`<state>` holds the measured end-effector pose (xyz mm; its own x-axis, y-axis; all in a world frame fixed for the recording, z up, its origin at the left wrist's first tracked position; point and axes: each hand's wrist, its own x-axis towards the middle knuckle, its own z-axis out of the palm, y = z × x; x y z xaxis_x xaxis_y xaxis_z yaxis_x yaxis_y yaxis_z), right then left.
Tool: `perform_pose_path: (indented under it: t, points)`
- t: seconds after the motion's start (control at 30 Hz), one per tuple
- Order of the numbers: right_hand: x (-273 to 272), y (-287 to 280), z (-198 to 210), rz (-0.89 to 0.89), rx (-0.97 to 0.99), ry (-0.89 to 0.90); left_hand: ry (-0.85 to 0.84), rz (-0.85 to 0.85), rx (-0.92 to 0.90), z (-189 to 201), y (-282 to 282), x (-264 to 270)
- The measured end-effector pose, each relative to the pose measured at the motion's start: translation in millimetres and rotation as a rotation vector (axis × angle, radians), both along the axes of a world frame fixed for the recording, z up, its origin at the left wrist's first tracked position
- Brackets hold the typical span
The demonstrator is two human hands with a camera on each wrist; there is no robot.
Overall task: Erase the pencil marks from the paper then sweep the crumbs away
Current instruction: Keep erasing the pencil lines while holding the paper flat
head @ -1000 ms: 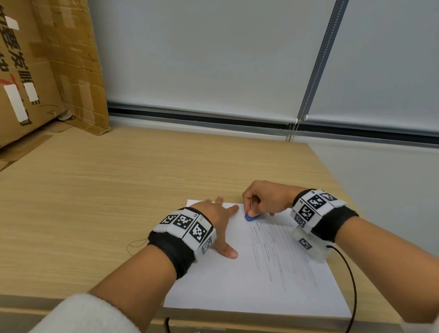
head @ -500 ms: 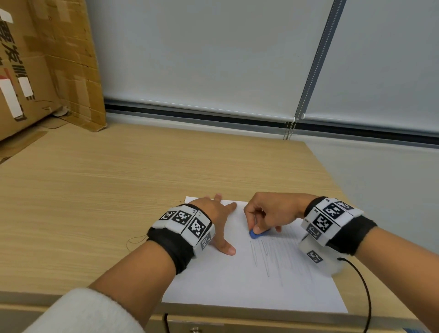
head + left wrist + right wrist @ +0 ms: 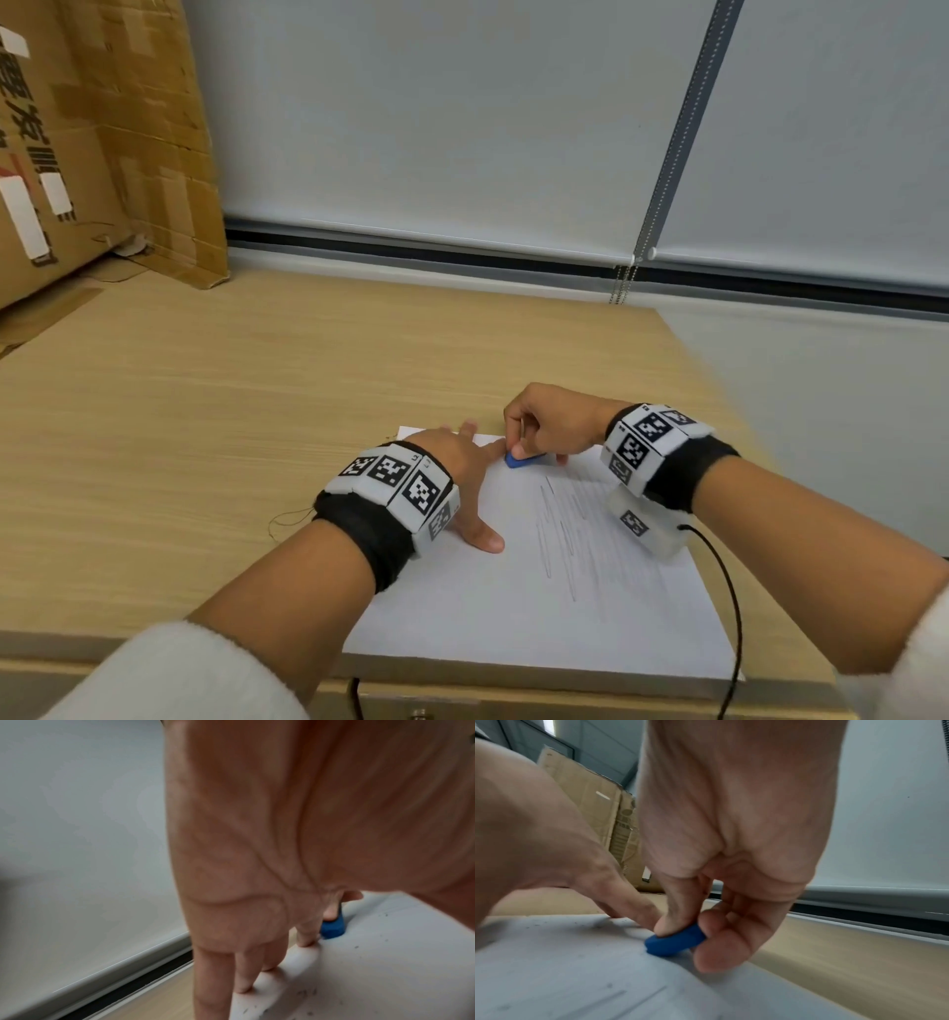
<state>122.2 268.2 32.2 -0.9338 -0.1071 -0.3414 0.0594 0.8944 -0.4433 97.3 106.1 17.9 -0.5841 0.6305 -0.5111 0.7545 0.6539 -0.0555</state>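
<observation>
Desk (image 3: 205, 437); wrist views alone show crumbs (image 3: 306, 993) beside eraser (image 3: 675, 942).

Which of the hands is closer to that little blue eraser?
The right. The right hand pinches the blue eraser against the paper. The left hand lies flat on the paper just beside it, index fingertip almost touching.

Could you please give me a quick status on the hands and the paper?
Left hand flat, pressing white paper sheet. Right hand pinching small blue eraser on the sheet's far edge. Pencil marks remain. Nothing blocking.
</observation>
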Motion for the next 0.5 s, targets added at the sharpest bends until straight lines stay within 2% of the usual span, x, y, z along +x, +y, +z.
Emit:
perform_pose_path:
  t: [0.07,0.2,0.37,0.5]
  points:
    - [0,0,-3,-0.041,-0.026,0.04,-0.002,0.006,-0.011,0,0,0]
    - [10,0,-5,0.034,-0.033,-0.054,-0.001,0.009,-0.029,1,1,0]
    - [4,12,-4,-0.082,-0.005,0.066,-0.002,0.011,-0.025,0,0,-2]
    - [15,5,0,0.059,-0.006,-0.127,0.008,0.011,-0.028,0,1,0]
